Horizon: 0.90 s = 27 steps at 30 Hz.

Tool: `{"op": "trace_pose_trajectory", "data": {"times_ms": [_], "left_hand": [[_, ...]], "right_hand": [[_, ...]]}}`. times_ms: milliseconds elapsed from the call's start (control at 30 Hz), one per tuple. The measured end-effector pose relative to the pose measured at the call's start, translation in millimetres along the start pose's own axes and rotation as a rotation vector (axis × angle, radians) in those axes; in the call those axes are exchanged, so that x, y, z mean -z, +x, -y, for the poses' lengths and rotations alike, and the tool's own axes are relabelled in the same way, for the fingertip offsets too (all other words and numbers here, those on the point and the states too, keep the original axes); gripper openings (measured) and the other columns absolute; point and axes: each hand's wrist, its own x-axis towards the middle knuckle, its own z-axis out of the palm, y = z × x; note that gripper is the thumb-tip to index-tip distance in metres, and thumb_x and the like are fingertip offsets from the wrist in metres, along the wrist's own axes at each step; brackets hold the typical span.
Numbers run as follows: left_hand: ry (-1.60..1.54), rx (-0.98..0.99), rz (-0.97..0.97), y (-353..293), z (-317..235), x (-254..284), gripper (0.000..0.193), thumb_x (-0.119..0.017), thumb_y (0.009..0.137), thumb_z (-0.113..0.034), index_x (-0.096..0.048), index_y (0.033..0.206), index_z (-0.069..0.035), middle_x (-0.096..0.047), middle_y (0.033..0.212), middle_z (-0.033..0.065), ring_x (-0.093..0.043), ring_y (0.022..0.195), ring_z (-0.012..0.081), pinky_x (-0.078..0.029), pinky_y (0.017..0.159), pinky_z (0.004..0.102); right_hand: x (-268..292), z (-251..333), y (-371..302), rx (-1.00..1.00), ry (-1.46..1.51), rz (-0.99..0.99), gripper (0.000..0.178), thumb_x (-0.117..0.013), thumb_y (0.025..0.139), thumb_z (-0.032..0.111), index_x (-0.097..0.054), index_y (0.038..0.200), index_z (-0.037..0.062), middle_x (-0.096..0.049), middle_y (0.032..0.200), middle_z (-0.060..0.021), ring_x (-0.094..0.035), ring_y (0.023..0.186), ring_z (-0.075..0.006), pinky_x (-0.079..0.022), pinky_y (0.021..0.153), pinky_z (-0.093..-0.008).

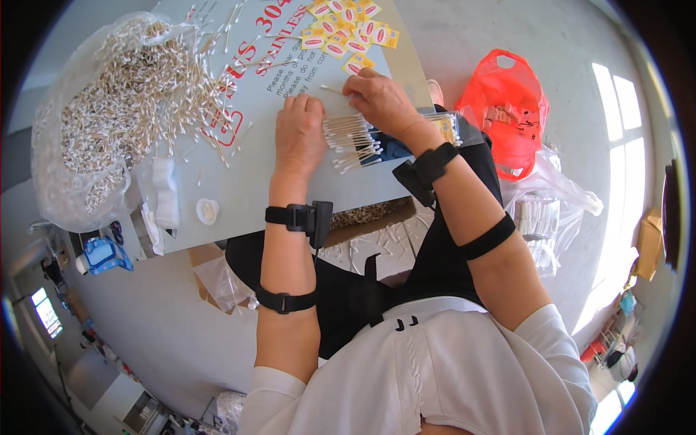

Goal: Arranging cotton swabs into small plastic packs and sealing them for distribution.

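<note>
In front of me on the table, a row of white-tipped cotton swabs lies side by side, partly over a dark blue surface. My left hand is closed at the left end of this row; what its fingers hold, if anything, is hidden. My right hand reaches over the far right of the row, its fingers pinched on a single cotton swab that points left. Under my right wrist sits a clear pack with a yellow label.
A large clear bag spills loose swabs across the table's left. Small yellow-and-white cards lie at the far side. A red plastic bag stands to the right. A small white dish sits near the front edge, above an open carton.
</note>
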Motion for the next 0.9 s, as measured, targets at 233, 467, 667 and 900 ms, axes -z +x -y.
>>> {"op": "trace_pose_trajectory", "data": {"times_ms": [233, 467, 667, 900], "left_hand": [[0.152, -0.161, 0.067, 16, 3, 5, 0.011, -0.059, 0.075, -0.001, -0.059, 0.086, -0.005, -0.058, 0.089, 0.0075, -0.056, 0.095, 0.0276, -0.046, 0.079, 0.0393], [0.156, -0.212, 0.106, 14, 2, 2, 0.012, -0.058, 0.075, 0.001, -0.059, 0.086, -0.004, -0.062, 0.088, 0.0119, -0.060, 0.089, 0.0296, -0.052, 0.076, 0.0386], [0.077, -0.194, 0.203, 19, 4, 6, 0.011, -0.057, 0.075, 0.004, -0.055, 0.084, -0.003, -0.060, 0.085, 0.0132, -0.059, 0.090, 0.0317, -0.050, 0.080, 0.0412], [0.146, -0.173, 0.119, 23, 7, 15, 0.009, -0.060, 0.076, 0.000, -0.055, 0.083, -0.004, -0.059, 0.084, 0.0102, -0.057, 0.088, 0.0296, -0.048, 0.077, 0.0411]], "right_hand": [[-2, 0, 1, -0.037, 0.008, -0.004, 0.013, -0.069, 0.079, 0.011, -0.065, 0.091, 0.0080, -0.062, 0.092, -0.0109, -0.063, 0.086, -0.0332, -0.050, 0.077, -0.0409], [2, 9, 0, 0.019, -0.086, 0.068, 0.019, -0.073, 0.075, 0.013, -0.065, 0.092, 0.0089, -0.061, 0.094, -0.0099, -0.063, 0.089, -0.0325, -0.051, 0.078, -0.0410], [-7, 0, -11, 0.090, 0.018, -0.075, 0.011, -0.074, 0.073, 0.008, -0.066, 0.081, 0.0074, -0.059, 0.090, -0.0070, -0.062, 0.086, -0.0283, -0.051, 0.074, -0.0375], [-7, -3, -13, 0.112, 0.024, -0.105, 0.008, -0.073, 0.073, 0.006, -0.067, 0.077, 0.0069, -0.058, 0.089, -0.0059, -0.062, 0.086, -0.0264, -0.051, 0.074, -0.0349]]}}
